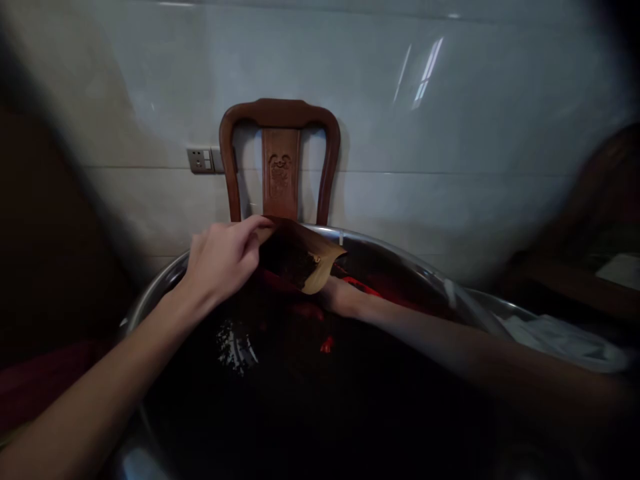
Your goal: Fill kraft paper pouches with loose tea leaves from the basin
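Note:
A brown paper bag (324, 261) is tilted toward me with its mouth open, and its inside is mostly in shadow. My left hand (223, 257) is closed on the bag's upper left edge, thumb and fingers pinching the paper. On the lower right, my right hand (334, 293) reaches in against the bag; its fingers are hidden behind the paper. Beneath both hands lies a very dark round surface with a shiny metal rim (167, 270); I cannot tell whether it is a table or a wide basin. A small red spot (327, 345) shows below the bag.
A carved wooden chair (281, 167) stands behind the far rim, against a tiled wall (430, 133) with a power socket (200, 160). White crumpled plastic (560, 340) lies at the right edge. A pale broken reflection (237, 347) shows on the dark surface.

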Demonstrator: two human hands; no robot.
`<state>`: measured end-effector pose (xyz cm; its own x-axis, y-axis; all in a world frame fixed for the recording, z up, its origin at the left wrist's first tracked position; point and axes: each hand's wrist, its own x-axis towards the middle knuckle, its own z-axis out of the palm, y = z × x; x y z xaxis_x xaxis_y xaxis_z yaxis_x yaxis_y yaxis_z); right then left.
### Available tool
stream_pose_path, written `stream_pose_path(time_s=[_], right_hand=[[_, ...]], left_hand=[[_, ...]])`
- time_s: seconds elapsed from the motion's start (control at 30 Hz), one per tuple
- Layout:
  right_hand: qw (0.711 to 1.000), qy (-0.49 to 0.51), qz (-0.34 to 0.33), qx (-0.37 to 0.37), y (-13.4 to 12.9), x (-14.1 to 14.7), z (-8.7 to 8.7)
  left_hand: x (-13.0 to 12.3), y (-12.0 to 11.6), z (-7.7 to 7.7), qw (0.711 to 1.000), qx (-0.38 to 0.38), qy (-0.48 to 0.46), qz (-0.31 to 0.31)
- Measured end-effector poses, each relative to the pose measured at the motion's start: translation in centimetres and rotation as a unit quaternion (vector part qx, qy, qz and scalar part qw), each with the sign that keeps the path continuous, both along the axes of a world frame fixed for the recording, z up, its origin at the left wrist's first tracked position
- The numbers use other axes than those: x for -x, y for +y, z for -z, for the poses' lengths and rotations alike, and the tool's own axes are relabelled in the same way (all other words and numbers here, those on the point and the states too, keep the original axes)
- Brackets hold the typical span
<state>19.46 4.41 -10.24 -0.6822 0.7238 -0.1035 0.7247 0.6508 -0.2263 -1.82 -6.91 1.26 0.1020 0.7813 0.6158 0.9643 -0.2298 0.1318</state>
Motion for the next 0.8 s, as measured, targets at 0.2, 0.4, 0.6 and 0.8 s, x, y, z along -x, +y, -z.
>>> stream_pose_path(time_s=[0.2,0.4,0.6,0.8], right_hand=[[0.991,-0.085,0.097,0.014,1.5,-3.7,-2.1],[0.970,-0.157,0.128,0.138,-1.8,-6.0,-1.6],[0.962,-0.128,0.109,0.215,-1.9,-6.6,-2.6],[0.969,-0.122,0.064,0.203,-2.2,-5.1,-1.1]], left_hand=[[0.7,0.8,0.5,0.991,-0.024,-0.069,0.108],[0.4,0.8,0.7,0.991,-0.031,-0.055,0.114],[-0.1,0.7,0.8,0.991,-0.037,-0.047,0.123],[-0.1,0.7,0.9,0.992,-0.033,-0.043,0.117]])
